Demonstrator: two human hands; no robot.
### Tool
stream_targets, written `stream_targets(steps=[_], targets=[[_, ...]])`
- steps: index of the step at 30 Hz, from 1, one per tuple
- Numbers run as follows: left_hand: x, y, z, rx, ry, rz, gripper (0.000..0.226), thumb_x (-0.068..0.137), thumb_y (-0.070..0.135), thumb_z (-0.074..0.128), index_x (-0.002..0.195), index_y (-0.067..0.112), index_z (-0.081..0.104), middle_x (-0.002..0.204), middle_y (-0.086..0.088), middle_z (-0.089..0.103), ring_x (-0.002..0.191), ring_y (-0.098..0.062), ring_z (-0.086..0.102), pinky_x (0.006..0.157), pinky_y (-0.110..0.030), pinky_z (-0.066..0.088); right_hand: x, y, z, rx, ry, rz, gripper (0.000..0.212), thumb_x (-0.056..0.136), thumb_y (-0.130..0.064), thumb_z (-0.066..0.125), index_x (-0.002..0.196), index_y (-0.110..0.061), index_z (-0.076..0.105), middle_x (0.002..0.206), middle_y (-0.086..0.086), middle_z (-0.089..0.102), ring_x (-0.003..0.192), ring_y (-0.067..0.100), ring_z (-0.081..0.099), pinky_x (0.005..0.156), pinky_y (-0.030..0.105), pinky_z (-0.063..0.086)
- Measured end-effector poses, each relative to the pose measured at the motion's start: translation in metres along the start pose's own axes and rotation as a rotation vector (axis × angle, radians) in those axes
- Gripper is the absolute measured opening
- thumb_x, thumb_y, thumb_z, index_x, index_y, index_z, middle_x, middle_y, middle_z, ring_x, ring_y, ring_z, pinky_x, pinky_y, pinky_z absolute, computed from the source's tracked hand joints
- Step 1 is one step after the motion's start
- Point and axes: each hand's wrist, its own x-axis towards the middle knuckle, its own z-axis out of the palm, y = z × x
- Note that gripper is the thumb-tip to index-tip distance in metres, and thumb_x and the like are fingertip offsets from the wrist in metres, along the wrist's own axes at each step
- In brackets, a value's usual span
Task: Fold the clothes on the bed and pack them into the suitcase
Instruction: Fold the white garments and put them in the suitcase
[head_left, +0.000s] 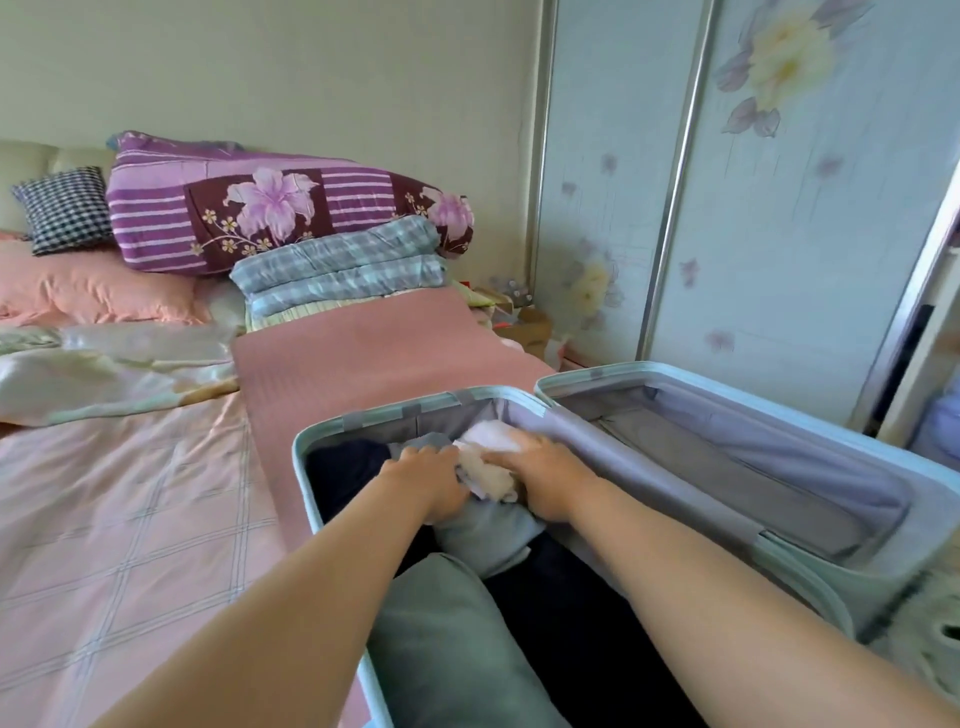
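While their fingers curled into the white fluffy garment (496, 462), the left hand (434, 483) gripped its 9 o'clock side and the right hand (545, 480) its 3 o'clock side. It lay on grey-blue folded clothes (483, 540) inside the pale blue hard-shell suitcase (395, 410), open on the bed's dusty-pink mat (363, 353); floral sliding wardrobe doors (779, 234) stood at 1 o'clock.
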Motion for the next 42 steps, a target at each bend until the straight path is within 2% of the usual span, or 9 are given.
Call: stream_targets(steps=[4, 7, 10, 13, 21, 27, 31, 38, 42], targets=[[0.012, -0.014, 0.013, 0.099, -0.072, 0.030, 0.062, 0.099, 0.046, 0.031, 0.157, 0.028, 0.018, 0.163, -0.002, 0.021, 0.148, -0.030, 0.020, 0.116, -0.052, 0.020, 0.009, -0.002, -0.002, 0.103, -0.142, 0.113, 0.062, 0.087, -0.045, 0.045, 0.149, -0.045, 0.040, 0.162, 0.001, 0.029, 0.144, 0.028, 0.032, 0.116, 0.041, 0.030], [0.017, -0.006, 0.010, 0.093, -0.096, -0.012, 0.056, 0.102, 0.037, 0.025, 0.157, 0.027, 0.021, 0.163, -0.005, 0.020, 0.148, -0.034, 0.019, 0.117, -0.053, 0.017, 0.027, -0.009, -0.021, 0.192, -0.184, 0.164, 0.058, 0.083, -0.048, 0.035, 0.125, -0.018, 0.061, 0.129, 0.011, 0.058, 0.117, 0.033, 0.056, 0.090, 0.040, 0.047], [0.017, -0.007, 0.010, 0.080, -0.072, -0.028, 0.053, 0.101, 0.030, 0.024, 0.154, 0.028, 0.029, 0.160, -0.008, 0.028, 0.145, -0.034, 0.026, 0.115, -0.052, 0.022, 0.037, -0.018, -0.012, 0.047, -0.096, 0.194, 0.037, 0.093, -0.052, 0.029, 0.111, -0.035, 0.057, 0.129, 0.006, 0.052, 0.117, 0.036, 0.047, 0.093, 0.047, 0.041], [0.019, -0.013, 0.016, 0.093, -0.065, -0.008, 0.053, 0.101, 0.033, 0.022, 0.154, 0.031, 0.028, 0.160, -0.007, 0.029, 0.144, -0.031, 0.027, 0.115, -0.053, 0.020, 0.035, -0.026, -0.003, -0.078, -0.041, 0.101, 0.039, 0.098, -0.054, 0.032, 0.134, -0.053, 0.046, 0.159, 0.007, 0.028, 0.146, 0.032, 0.024, 0.110, 0.054, 0.027], [0.018, -0.017, 0.020, 0.117, -0.063, -0.015, 0.054, 0.101, 0.039, 0.024, 0.155, 0.034, 0.024, 0.162, -0.008, 0.022, 0.148, -0.032, 0.022, 0.117, -0.051, 0.016, 0.053, -0.030, 0.008, -0.604, -0.162, 0.164, 0.050, 0.109, -0.041, 0.022, 0.154, -0.025, 0.036, 0.164, 0.010, 0.010, 0.148, 0.035, 0.011, 0.108, 0.058, 0.028], [0.014, -0.017, 0.023, 0.131, -0.084, 0.001, 0.060, 0.099, 0.039, 0.028, 0.156, 0.041, 0.011, 0.165, -0.010, 0.012, 0.150, -0.034, 0.014, 0.119, -0.053, 0.009, 0.052, -0.038, -0.007, -0.266, -0.243, 0.194, 0.047, 0.106, -0.030, 0.032, 0.153, -0.032, 0.036, 0.167, 0.004, 0.002, 0.151, 0.032, 0.002, 0.116, 0.058, 0.020], [0.012, -0.020, 0.024, 0.116, -0.077, 0.021, 0.059, 0.099, 0.041, 0.027, 0.156, 0.042, 0.013, 0.165, -0.007, 0.010, 0.150, -0.031, 0.013, 0.119, -0.051, 0.007, 0.052, -0.024, -0.011, 0.218, 0.014, 0.187, 0.053, 0.098, -0.018, 0.046, 0.150, -0.027, 0.045, 0.165, 0.007, 0.020, 0.151, 0.030, 0.018, 0.120, 0.046, 0.024], [0.006, -0.014, 0.024, 0.134, -0.019, 0.035, 0.073, 0.091, 0.071, 0.028, 0.156, 0.041, 0.012, 0.164, -0.006, 0.014, 0.148, -0.033, 0.018, 0.117, -0.054, 0.011, 0.042, -0.008, 0.018, 0.204, 0.054, 0.224, 0.050, 0.098, -0.042, 0.053, 0.147, -0.033, 0.046, 0.162, 0.004, 0.022, 0.146, 0.031, 0.023, 0.116, 0.047, 0.028], [0.004, -0.006, 0.025, 0.153, 0.039, 0.189, 0.087, 0.084, 0.081, 0.036, 0.156, 0.043, 0.006, 0.166, 0.002, 0.005, 0.151, -0.027, 0.008, 0.117, -0.059, 0.011, 0.045, -0.010, 0.020, 0.117, -0.057, 0.184, 0.056, 0.102, -0.047, 0.030, 0.156, -0.031, 0.027, 0.167, 0.008, 0.006, 0.154, 0.031, 0.006, 0.120, 0.049, 0.019]])
